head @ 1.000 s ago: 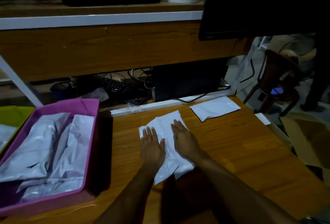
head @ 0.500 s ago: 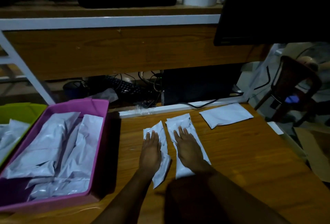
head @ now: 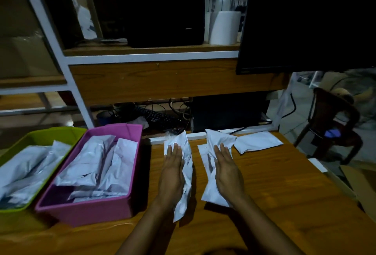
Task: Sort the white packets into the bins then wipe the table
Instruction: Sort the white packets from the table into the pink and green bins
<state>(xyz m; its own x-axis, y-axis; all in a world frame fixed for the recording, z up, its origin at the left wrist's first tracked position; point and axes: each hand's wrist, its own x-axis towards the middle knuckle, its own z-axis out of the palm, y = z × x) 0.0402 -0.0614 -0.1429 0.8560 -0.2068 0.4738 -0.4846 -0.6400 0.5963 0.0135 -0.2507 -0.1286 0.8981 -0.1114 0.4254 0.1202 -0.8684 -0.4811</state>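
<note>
On the table (head: 284, 193), head view: white packets lie loose on the wood, right of two bins.
Left hand (head: 173, 175): flat, fingers straight and together, pressing on the left packet (head: 186, 154), which lies lengthwise near the pink bin (head: 87, 213).
Right hand (head: 227, 171): flat, fingers straight, pressing on the right packet (head: 212, 147); bare wood shows between the two packets.
Third packet (head: 258, 142): flat by the far edge, just beside the right packet's far end.
Pink bin: heaped with crumpled white packets.
Green bin (head: 46, 132): left of the pink one, also holding packets.
</note>
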